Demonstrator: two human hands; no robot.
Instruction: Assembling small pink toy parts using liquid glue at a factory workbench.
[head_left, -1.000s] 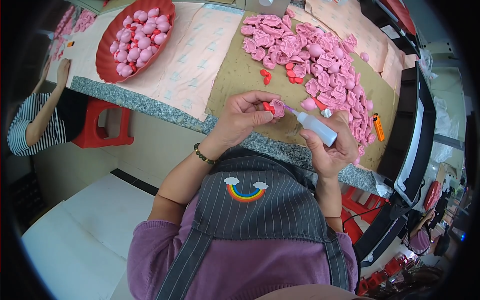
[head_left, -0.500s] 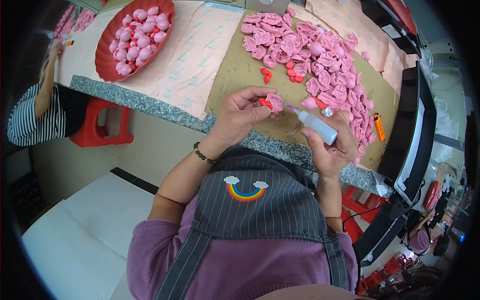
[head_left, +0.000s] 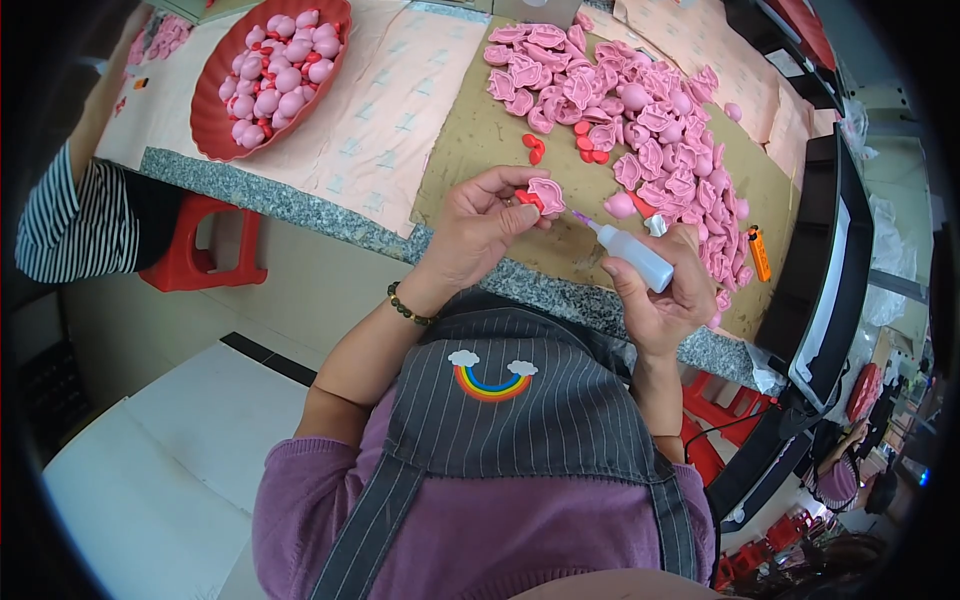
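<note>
Between the thumb and fingers of my left hand (head_left: 480,225) is a pink molded piece (head_left: 547,196) with a small red part (head_left: 529,200) against its side. My right hand (head_left: 680,295) is closed around a translucent squeeze bottle (head_left: 638,258) with a purple needle tip. The tip points left at the pink piece, a small gap away from it. Past my hands, many pink molded pieces (head_left: 575,88) lie heaped on a brown board (head_left: 463,150). Loose red parts (head_left: 533,150) rest on the board at the near side of the heap.
A red scalloped bowl (head_left: 207,115) of pink balls and red parts stands at the far left. An orange lighter-like object (head_left: 759,254) lies right of the heap, beside a black tray (head_left: 830,260). A co-worker in a striped sleeve (head_left: 60,230) sits at left, near a red stool (head_left: 205,245).
My left hand has turned the pink piece slightly. The squeeze bottle has barely moved. At the left, the co-worker's arm has shifted and reaches farther up along the table.
</note>
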